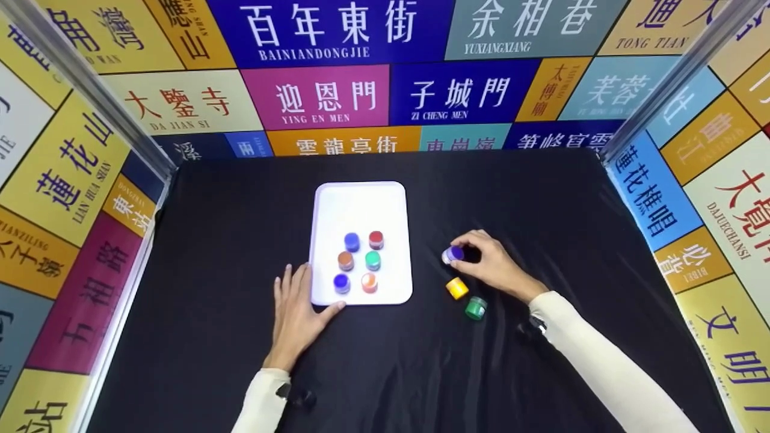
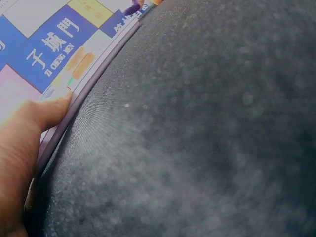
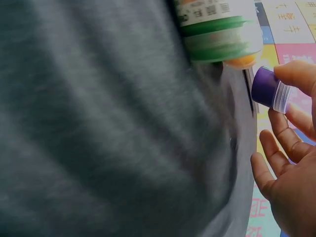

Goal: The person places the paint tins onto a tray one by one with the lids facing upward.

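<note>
Walls of bright sign panels (image 1: 316,96) stand on three sides of a table under a black cloth (image 1: 240,216). Cream sleeves (image 1: 601,355) come in from the near side. On the cloth lies a white tray (image 1: 361,207), its long axis running away from the person.

The left hand (image 1: 298,319) is spread, gripping nothing, with its fingers along the tray's left edge and its thumb on the rim at the near left corner. The right hand (image 1: 496,267) pinches a purple jar (image 1: 457,252) between thumb and fingers, to the right of the tray. In the head view this jar is tipped, its axis running mostly left to right: the purple end points right, the pale end left towards the tray. Whether it touches the cloth I cannot tell.

Six jars (image 1: 373,260) stand in the tray's near half, axes upright, in three rows of two. Nearer the person than the purple jar, a yellow jar (image 1: 457,288) and a green jar (image 1: 476,308) sit just beside each other on the cloth.
</note>
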Demonstrator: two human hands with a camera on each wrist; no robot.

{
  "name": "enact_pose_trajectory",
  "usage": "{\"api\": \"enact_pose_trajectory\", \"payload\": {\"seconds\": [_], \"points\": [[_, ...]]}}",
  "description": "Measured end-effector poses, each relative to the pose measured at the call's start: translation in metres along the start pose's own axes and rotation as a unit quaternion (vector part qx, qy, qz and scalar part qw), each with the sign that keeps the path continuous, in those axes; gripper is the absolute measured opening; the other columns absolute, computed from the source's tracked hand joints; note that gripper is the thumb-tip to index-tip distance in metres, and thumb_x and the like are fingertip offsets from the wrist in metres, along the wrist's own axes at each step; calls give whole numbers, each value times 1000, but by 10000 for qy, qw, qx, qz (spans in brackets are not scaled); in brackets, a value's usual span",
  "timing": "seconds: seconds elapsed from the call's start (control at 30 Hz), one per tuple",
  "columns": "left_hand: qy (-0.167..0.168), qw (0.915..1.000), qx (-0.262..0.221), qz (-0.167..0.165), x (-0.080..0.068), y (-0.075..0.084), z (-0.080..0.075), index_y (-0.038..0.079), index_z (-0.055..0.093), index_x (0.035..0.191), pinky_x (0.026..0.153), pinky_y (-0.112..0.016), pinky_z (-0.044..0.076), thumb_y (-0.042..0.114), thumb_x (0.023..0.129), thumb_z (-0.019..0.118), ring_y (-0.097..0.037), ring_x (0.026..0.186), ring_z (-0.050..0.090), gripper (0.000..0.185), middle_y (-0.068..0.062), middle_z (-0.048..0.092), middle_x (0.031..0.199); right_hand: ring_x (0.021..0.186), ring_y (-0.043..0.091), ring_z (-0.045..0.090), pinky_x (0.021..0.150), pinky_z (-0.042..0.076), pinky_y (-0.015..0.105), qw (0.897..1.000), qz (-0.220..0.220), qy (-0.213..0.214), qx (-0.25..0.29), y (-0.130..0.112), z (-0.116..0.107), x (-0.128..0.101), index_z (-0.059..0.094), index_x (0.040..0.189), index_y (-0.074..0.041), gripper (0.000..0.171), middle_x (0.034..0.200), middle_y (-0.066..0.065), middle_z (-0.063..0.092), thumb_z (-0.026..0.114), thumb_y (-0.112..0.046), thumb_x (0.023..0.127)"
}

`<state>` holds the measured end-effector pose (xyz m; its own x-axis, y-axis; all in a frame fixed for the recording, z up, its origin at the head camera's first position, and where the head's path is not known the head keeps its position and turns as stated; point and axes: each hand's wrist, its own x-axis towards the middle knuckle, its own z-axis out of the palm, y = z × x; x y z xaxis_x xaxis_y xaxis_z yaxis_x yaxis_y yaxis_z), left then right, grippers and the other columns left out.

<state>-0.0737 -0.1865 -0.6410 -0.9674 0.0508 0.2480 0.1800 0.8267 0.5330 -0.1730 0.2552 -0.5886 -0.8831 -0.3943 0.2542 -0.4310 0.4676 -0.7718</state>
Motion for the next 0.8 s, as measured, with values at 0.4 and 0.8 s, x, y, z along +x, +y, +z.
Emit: {"api": "enact_pose_trajectory", "payload": {"seconds": [0.4,0.8], "points": [[7,10000,9,0,-2,-1,0,-1,41,167,136,-64,6,64,86,85,-48,166,21,113,-21,45,169,112,28,62,99,50,43,9969,-57,-653,-426,-13,16,32,77,122,-5,36,114,6,74,91,-16,90],[-20,10000,-27,3,1,-2,1,-1,41,167,135,-65,5,62,85,86,-50,165,22,113,-22,46,169,113,26,60,101,52,41,9913,-423,-1055,-660,-26,31,57,77,119,-6,32,114,7,72,89,-18,92]]}}
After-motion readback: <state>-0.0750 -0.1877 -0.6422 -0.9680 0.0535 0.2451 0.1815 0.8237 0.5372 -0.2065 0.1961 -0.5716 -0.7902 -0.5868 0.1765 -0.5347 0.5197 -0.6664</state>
